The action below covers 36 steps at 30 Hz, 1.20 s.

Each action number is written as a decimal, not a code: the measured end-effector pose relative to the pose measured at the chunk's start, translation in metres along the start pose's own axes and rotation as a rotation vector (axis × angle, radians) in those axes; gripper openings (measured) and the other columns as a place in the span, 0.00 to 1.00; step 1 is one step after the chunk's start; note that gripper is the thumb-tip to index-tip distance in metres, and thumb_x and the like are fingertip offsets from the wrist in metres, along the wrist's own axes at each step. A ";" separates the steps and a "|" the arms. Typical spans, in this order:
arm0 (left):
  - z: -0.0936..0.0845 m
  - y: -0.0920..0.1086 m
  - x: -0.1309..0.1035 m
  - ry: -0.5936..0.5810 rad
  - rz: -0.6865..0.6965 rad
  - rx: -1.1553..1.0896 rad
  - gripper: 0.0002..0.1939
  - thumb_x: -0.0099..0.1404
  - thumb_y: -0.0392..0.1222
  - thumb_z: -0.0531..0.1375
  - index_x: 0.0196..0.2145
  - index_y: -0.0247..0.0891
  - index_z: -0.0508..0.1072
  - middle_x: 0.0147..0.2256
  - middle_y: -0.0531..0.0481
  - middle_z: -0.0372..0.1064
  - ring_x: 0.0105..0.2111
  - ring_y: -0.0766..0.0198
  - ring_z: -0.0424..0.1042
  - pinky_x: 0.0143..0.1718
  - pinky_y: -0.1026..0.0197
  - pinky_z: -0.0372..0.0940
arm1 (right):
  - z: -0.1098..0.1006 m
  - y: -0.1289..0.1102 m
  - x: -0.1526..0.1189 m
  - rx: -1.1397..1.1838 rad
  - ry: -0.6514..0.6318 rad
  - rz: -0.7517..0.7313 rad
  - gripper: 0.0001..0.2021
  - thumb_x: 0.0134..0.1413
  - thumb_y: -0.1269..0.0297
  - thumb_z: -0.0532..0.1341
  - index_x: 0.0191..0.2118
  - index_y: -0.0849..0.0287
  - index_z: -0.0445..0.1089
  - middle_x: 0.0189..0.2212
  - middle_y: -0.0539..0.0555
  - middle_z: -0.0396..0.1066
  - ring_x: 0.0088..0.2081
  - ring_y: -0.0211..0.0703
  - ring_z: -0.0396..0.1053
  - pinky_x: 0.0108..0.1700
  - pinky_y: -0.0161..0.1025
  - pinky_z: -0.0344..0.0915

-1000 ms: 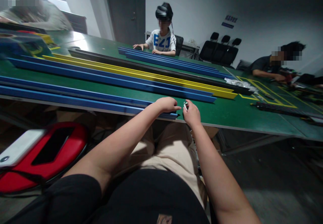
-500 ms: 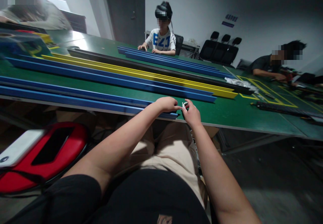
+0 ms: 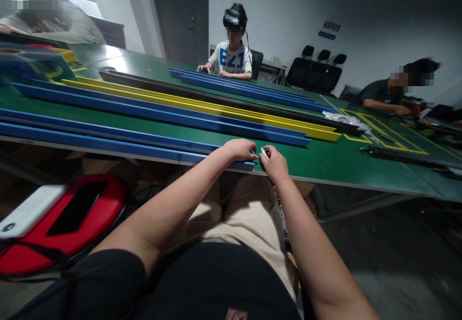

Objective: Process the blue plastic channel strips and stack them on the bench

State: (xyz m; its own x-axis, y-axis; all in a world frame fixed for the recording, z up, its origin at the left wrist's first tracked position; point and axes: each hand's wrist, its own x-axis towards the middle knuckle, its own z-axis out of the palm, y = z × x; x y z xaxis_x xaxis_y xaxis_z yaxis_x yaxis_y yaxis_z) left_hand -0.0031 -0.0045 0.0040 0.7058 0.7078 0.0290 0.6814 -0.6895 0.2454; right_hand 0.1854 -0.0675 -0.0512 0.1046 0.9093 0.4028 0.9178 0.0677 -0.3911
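Note:
Above the right end of the near long blue channel [image 3: 108, 139], my left hand [image 3: 241, 150] is bent with its fingers curled in. Whatever lies between its thumb and fingertips is too small and dark to make out. Just to the right, my right hand [image 3: 276, 162] pinches a small white strip-like piece [image 3: 264, 154]. The fingertips of both hands are close together, over the front edge of the green table [image 3: 317, 166]. Part of the blue channel's end is hidden behind my left hand and forearm.
Another blue channel [image 3: 162, 114], a yellow channel [image 3: 202, 106] and a black one [image 3: 231, 99] lie farther back. More blue channels [image 3: 238, 87] rest near a person [image 3: 233, 60] opposite. A clear plastic bag [image 3: 344, 119] is at right. Beside me stands a red stool [image 3: 103, 214] holding a phone.
The white piece in my right hand has turned and now looks straighter and flatter. The fingers of both hands have shifted slightly; my left thumb and forefinger show a wider gap.

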 end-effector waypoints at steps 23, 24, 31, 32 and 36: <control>-0.008 0.008 -0.001 -0.052 0.019 0.052 0.20 0.66 0.58 0.57 0.44 0.43 0.79 0.42 0.44 0.79 0.42 0.54 0.76 0.36 0.60 0.64 | 0.006 0.003 0.145 0.140 0.301 0.177 0.18 0.64 0.65 0.54 0.57 0.63 0.66 0.44 0.61 0.74 0.39 0.47 0.72 0.45 0.42 0.64; -0.007 0.008 -0.001 -0.051 0.015 0.050 0.20 0.66 0.58 0.57 0.44 0.44 0.79 0.42 0.44 0.79 0.42 0.54 0.76 0.36 0.60 0.64 | 0.010 0.008 0.149 0.163 0.283 0.215 0.21 0.61 0.66 0.57 0.59 0.65 0.64 0.46 0.63 0.73 0.40 0.47 0.72 0.46 0.43 0.64; -0.006 0.005 -0.001 -0.049 0.017 0.034 0.19 0.66 0.58 0.57 0.45 0.45 0.79 0.43 0.45 0.79 0.43 0.53 0.76 0.37 0.59 0.65 | 0.018 0.032 0.143 0.081 0.219 0.209 0.19 0.60 0.58 0.60 0.52 0.64 0.71 0.46 0.66 0.73 0.46 0.52 0.69 0.52 0.48 0.64; -0.006 0.005 -0.001 -0.047 0.024 0.033 0.19 0.66 0.58 0.57 0.45 0.45 0.79 0.43 0.44 0.79 0.43 0.53 0.76 0.38 0.58 0.66 | 0.016 0.033 0.140 0.064 0.233 0.209 0.19 0.61 0.56 0.58 0.50 0.64 0.72 0.46 0.67 0.73 0.46 0.53 0.69 0.52 0.49 0.63; -0.006 0.004 -0.001 -0.043 0.023 0.023 0.19 0.64 0.58 0.60 0.45 0.46 0.79 0.44 0.45 0.79 0.43 0.53 0.76 0.39 0.59 0.66 | 0.007 0.021 0.123 0.024 0.338 0.221 0.18 0.64 0.55 0.53 0.46 0.63 0.74 0.48 0.67 0.71 0.52 0.56 0.66 0.59 0.56 0.57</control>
State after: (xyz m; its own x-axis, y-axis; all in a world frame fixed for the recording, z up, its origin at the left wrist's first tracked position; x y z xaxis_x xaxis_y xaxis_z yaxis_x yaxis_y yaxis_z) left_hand -0.0023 -0.0068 0.0111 0.7285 0.6850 -0.0075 0.6690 -0.7092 0.2225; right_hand 0.2150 0.0483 -0.0154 0.4222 0.7171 0.5546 0.8504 -0.1013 -0.5163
